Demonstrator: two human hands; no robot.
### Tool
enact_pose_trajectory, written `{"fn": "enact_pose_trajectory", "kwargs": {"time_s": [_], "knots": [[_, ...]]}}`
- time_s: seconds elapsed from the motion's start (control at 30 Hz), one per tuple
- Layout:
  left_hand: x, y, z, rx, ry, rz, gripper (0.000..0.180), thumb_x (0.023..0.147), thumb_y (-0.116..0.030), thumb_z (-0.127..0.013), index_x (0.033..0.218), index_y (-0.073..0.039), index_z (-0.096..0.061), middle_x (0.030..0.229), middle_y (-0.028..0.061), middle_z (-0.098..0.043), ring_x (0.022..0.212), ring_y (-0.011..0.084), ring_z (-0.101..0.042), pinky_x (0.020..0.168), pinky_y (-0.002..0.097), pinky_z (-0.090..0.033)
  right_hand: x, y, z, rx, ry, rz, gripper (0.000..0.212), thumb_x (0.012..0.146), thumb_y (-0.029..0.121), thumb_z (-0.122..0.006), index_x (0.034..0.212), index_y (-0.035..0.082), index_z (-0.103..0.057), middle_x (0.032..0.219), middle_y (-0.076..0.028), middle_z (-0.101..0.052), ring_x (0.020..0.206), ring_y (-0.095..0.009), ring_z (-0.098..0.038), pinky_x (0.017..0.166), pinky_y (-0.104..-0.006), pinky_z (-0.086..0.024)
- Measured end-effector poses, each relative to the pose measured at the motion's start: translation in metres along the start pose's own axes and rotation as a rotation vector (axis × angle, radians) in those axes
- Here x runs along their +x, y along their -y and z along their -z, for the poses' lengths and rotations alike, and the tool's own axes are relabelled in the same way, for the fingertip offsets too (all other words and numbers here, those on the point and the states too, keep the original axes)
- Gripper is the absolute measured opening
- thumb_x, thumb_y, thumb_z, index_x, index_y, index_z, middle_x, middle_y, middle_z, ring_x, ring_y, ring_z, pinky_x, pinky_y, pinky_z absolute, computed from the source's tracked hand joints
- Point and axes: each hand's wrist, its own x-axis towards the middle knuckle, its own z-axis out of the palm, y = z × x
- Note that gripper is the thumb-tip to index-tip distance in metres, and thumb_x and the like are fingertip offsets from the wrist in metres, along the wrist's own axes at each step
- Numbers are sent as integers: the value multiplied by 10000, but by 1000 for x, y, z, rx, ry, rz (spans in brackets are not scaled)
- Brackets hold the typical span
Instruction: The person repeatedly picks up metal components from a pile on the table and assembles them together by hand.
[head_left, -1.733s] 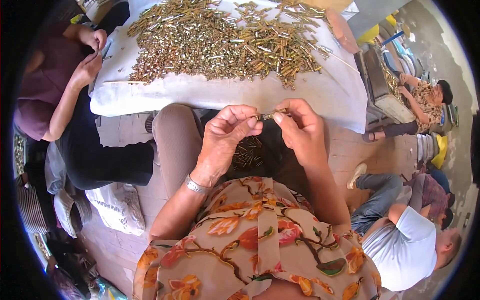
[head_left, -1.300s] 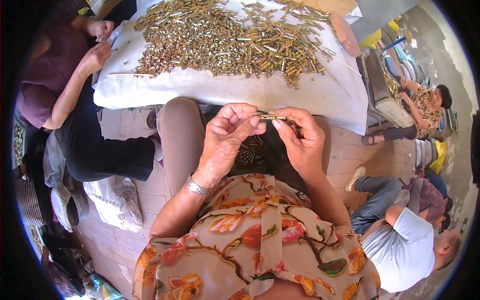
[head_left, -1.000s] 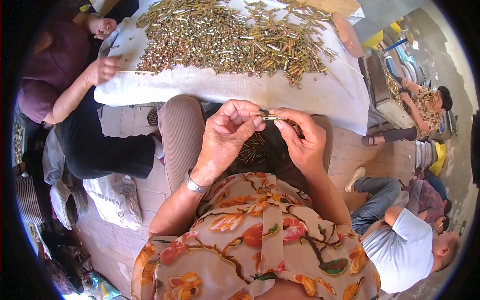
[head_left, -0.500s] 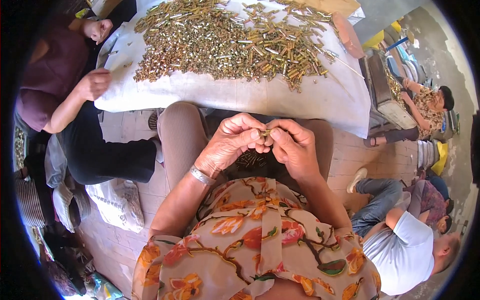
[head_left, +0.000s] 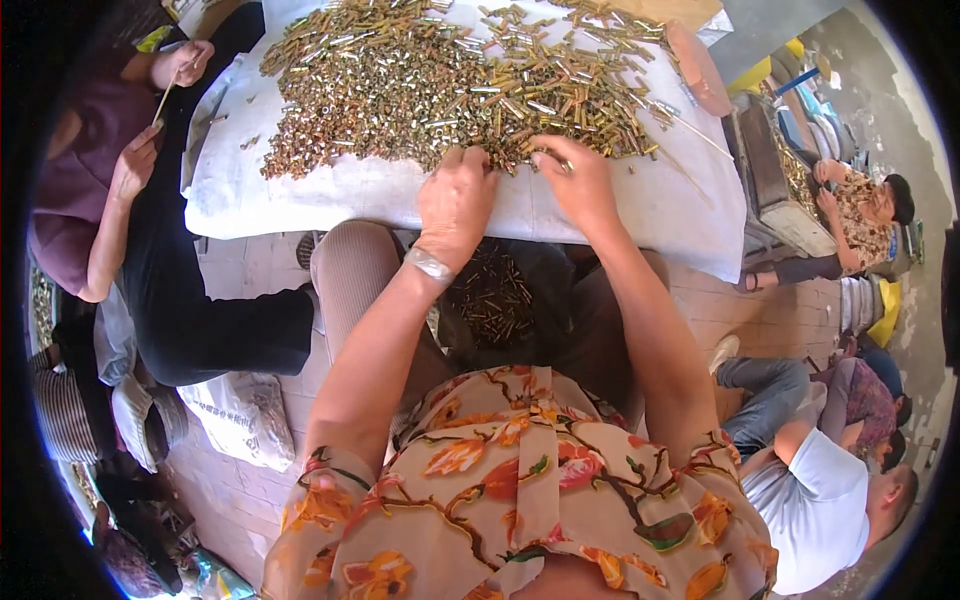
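A large heap of small gold and silver metal sleeves and nuts [head_left: 400,100] covers the white cloth [head_left: 320,200] of the table in front of me. At the heap's near edge, my left hand [head_left: 460,200] is closed with its back up, fingers curled down against the pieces, fingertips hidden. Just to its right, my right hand [head_left: 580,190] has thumb and fingers pinched around a small shiny metal piece [head_left: 566,168], its exact kind unclear. Between my knees, below the table edge, a dark container holds many slim metal pieces [head_left: 492,305].
A co-worker's hands [head_left: 140,150] at the left hold a thin stick. A pinkish block [head_left: 697,70] and a thin rod [head_left: 700,132] lie at the table's right. A white bag [head_left: 240,420] rests on the floor. Other people sit at the right, one beside a metal-filled box [head_left: 780,190].
Both my hands have moved forward from above my lap to the heap, and apart. The small metal piece they held together no longer shows between them. The co-worker's hands now hold a stick.
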Motion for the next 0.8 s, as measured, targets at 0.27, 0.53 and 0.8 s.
{"fn": "enact_pose_trajectory", "kwargs": {"time_s": [0.27, 0.53, 0.8], "knots": [[-2, 2, -13, 176, -72, -68, 160, 738, -179, -698, 813, -69, -610, 836, 92, -588, 829, 267, -612, 730, 382, -504, 5, -2, -4, -759, 62, 564, 136, 768, 35, -594, 901, 47, -619, 842, -79, -514, 647, -244, -641, 535, -368, -525], [-3, 3, -9, 77, -124, -89, 151, 725, -155, -705, 811, -73, -612, 824, 89, -584, 819, 282, -597, 735, 398, -491, 3, 0, 2, -707, 99, 616, 111, 802, 44, -555, 913, 52, -560, 874, -79, -520, 673, -267, -653, 539, -390, -531], [-18, 3, 15, -598, 137, 274, 108, 805, -54, -673, 900, -17, -637, 831, 75, -678, 725, 155, -661, 661, 273, -524, -25, 36, 13, -10, 46, 177, 122, 878, 72, -603, 992, 28, -600, 873, -96, -649, 665, -203, -617, 606, -317, -489]]}}
